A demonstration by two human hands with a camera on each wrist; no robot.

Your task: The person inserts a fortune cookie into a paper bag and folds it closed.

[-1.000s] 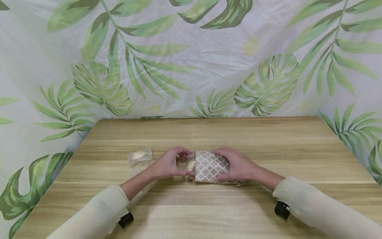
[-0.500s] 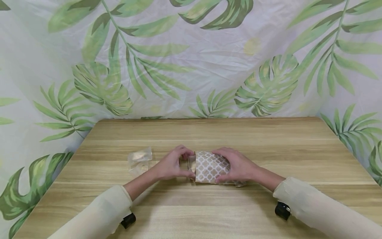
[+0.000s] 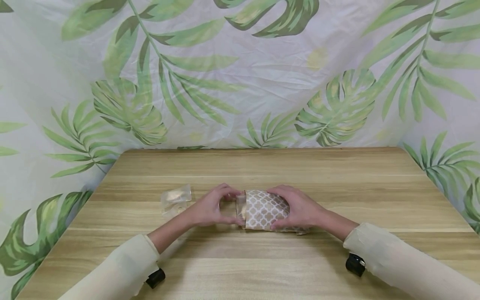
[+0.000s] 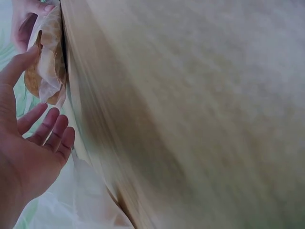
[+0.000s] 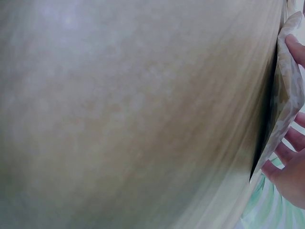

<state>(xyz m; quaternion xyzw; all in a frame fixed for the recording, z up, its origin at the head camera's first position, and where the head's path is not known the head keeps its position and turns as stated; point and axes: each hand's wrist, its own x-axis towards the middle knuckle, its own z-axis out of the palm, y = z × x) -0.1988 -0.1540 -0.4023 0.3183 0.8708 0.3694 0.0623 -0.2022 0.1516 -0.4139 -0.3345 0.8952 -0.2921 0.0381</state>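
A tan paper bag (image 3: 260, 210) with a white lattice print lies on its side mid-table, its mouth facing left. My right hand (image 3: 303, 210) grips the closed end, thumb on the near side and fingers on the far side. A clear plastic packet (image 3: 241, 208) with something tan inside sticks out of the mouth; its contents are unclear. Around that mouth is my left hand (image 3: 210, 208), thumb and fingers apart on either side. In the left wrist view its thumb touches the crumpled bag edge (image 4: 40, 45), while the other fingers (image 4: 50, 126) are loosely extended by the clear plastic (image 4: 47, 78).
To the left, beyond my left forearm, clear plastic packets (image 3: 176, 196) with small pale contents lie on the wooden table (image 3: 243, 266). A leaf-printed cloth (image 3: 210, 83) hangs behind the table. Black wrist cameras (image 3: 355, 264) sit under both sleeves.
My left hand shifted slightly in toward the bag mouth, then back a little to the left. The packet sits slightly deeper in the bag. My right hand stays in place.
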